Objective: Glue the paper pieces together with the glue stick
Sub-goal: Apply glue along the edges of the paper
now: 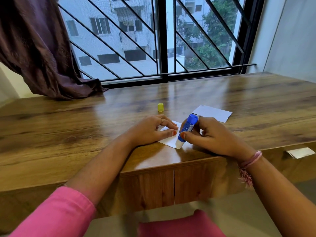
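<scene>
Gluing stage, head view. The right hand (207,134) was closed around the blue glue stick (186,128), thumb and fingers gripping the barrel at mid-length, with the white tip tilted down onto the near right corner of a small white paper piece (169,138). This piece lay close to the front edge of the wooden tabletop (256,103). The left hand (152,130) rested on the same piece, fingers spread and pressing it flat, holding nothing. A second paper piece (212,113) lay apart, farther back and to the right; the yellow cap (160,107) stood upright behind the left hand. The paper appeared thin, light and limp, and probably prone to sliding on the glossy surface or creasing under the tip, so pinning it beside the glued area seemed advisable. The stick looked rigid and light, best held at mid-barrel.
</scene>
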